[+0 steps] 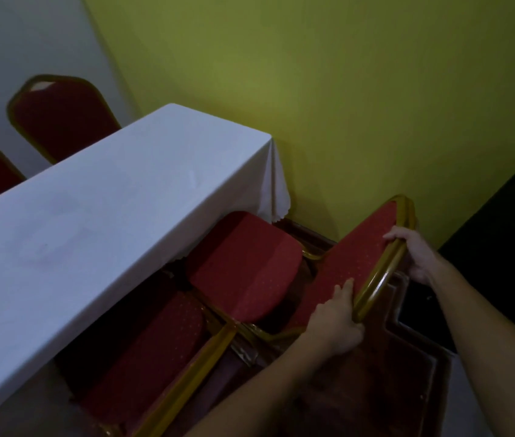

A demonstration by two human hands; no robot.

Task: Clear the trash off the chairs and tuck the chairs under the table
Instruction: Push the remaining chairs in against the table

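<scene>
A red chair with a gold frame stands at the table's right end, its seat partly under the white tablecloth. Its backrest tilts toward the yellow wall. My left hand grips the lower part of the backrest's gold rim. My right hand holds the same rim higher up. A second red chair sits to the left, its seat mostly under the cloth. No trash shows on either seat.
Two more red chairs stand on the table's far side by the white wall. The yellow wall is close behind the held chair. A dark object fills the right edge. Red carpeted steps lie below.
</scene>
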